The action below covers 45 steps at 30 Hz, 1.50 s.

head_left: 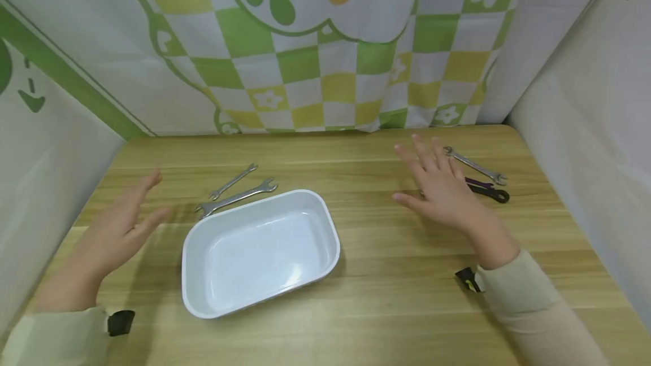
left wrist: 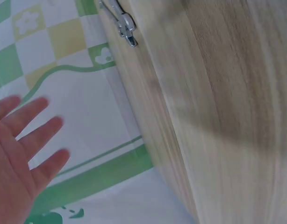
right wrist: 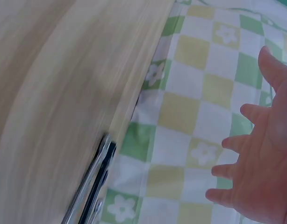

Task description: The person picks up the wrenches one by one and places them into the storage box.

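My left hand (head_left: 114,230) hovers left of a white rectangular basin (head_left: 264,261), its fingers extended and nothing in it. Two silver open-end wrenches lie behind the basin: a smaller wrench (head_left: 233,181) and a larger wrench (head_left: 236,198). Over the right side of the table, my right hand (head_left: 439,188) is spread with palm down, holding nothing. Close to it are a silver wrench (head_left: 475,166), a purple tool (head_left: 480,183) and a black tool with a ring end (head_left: 490,191). The hand partly covers the purple and black tools. Both wrist views show spread fingers.
The wooden table (head_left: 386,304) has a checkered green and yellow cloth (head_left: 335,72) hanging along its back edge. White sheets flank it at left and right. Each sleeve has a small black device at the cuff, such as the right device (head_left: 469,279).
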### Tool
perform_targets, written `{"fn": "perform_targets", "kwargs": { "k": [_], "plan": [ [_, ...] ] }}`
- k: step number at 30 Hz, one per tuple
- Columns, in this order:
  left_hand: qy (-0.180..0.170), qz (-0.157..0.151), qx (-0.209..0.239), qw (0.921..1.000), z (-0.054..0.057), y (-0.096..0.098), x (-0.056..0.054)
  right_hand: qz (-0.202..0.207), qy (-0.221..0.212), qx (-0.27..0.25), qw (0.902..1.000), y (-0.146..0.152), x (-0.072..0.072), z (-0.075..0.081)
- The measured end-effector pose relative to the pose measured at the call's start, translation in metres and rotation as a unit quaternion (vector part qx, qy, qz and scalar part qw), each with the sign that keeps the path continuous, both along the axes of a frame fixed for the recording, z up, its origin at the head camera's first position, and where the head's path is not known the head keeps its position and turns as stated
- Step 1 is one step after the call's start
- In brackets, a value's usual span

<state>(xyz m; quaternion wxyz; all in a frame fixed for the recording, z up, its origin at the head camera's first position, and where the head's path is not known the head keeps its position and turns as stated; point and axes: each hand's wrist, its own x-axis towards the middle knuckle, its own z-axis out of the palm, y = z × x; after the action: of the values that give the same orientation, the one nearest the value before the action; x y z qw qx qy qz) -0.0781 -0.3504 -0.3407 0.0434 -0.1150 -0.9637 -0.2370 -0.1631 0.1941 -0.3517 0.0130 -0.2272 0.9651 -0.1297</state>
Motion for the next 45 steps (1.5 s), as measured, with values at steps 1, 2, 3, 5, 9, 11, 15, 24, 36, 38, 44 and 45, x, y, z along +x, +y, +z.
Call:
{"fn": "perform_targets", "kwargs": {
  "k": [1, 2, 3, 5, 9, 11, 15, 24, 36, 38, 44, 45],
  "plan": [
    [-0.011, 0.003, 0.008, 0.9999, 0.001, -0.002, 0.004, 0.007, -0.002, -0.003, 1.0, -0.004, 0.0, 0.001],
    [-0.023, 0.007, 0.01, 0.9997, 0.002, -0.004, 0.007, 0.013, -0.004, -0.006, 0.9999, -0.008, 0.0, 0.001],
    [-0.033, 0.008, 0.012, 0.9994, 0.003, -0.006, 0.01, 0.021, -0.006, -0.01, 0.9997, -0.012, -0.001, 0.001],
    [-0.053, 0.009, 0.013, 0.9985, 0.004, -0.009, 0.015, 0.036, -0.012, -0.018, 0.9991, -0.019, -0.002, 0.0],
    [-0.097, 0.006, 0.011, 0.9952, 0.005, -0.01, 0.018, 0.062, -0.018, -0.03, 0.9974, -0.029, -0.001, -0.003],
    [-0.116, -0.002, 0.01, 0.9932, 0.004, -0.008, 0.018, 0.07, -0.024, -0.034, 0.9967, -0.032, 0.0, -0.004],
    [-0.134, -0.018, 0.012, 0.9908, 0.002, -0.008, 0.022, 0.101, -0.034, -0.043, 0.9934, -0.042, 0.001, -0.008],
    [-0.133, -0.046, 0.022, 0.9899, -0.01, -0.006, 0.032, 0.168, -0.074, -0.058, 0.9813, -0.065, 0.007, -0.015],
    [-0.152, -0.059, 0.025, 0.9863, -0.021, -0.002, 0.037, 0.21, -0.122, -0.09, 0.9658, -0.083, 0.01, -0.026],
    [-0.15, -0.065, 0.03, 0.9861, -0.023, -0.001, 0.038, 0.22, -0.125, -0.092, 0.9632, -0.085, 0.01, -0.027],
    [-0.137, -0.078, 0.051, 0.9862, -0.03, 0.001, 0.039, 0.225, -0.141, -0.089, 0.96, -0.089, 0.009, -0.028],
    [-0.137, -0.08, 0.054, 0.986, -0.03, 0.002, 0.04, 0.224, -0.145, -0.09, 0.9596, -0.09, 0.009, -0.028]
  ]
}}
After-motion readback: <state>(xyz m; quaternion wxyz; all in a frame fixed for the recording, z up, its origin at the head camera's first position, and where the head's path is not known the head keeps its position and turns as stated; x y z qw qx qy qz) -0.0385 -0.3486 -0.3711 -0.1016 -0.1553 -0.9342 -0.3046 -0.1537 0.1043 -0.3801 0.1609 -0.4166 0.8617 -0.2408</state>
